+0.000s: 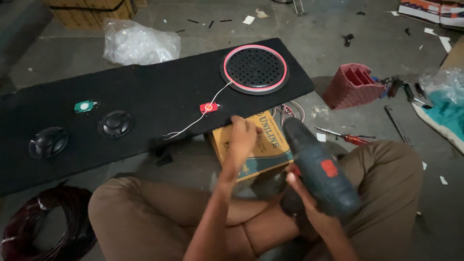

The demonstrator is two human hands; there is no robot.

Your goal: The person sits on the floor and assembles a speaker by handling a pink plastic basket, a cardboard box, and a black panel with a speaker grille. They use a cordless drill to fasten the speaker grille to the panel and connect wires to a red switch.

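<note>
Grey floor [338,29], littered: black panel [145,96] with round grille [254,68], red basket [350,86], screwdriver [344,137]. Right hand [302,193] wrapped round blue-green drill [319,169] above lap; left hand [241,135] half-curled on cardboard box [270,145].

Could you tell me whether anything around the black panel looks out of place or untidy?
Yes. Loose white wires trail across the black panel from the round speaker grille past a small red part, unfastened. Paper scraps and a red-handled screwdriver lie scattered on the floor. The right hand holds a cordless drill; the left hand rests at the panel's edge.
</note>
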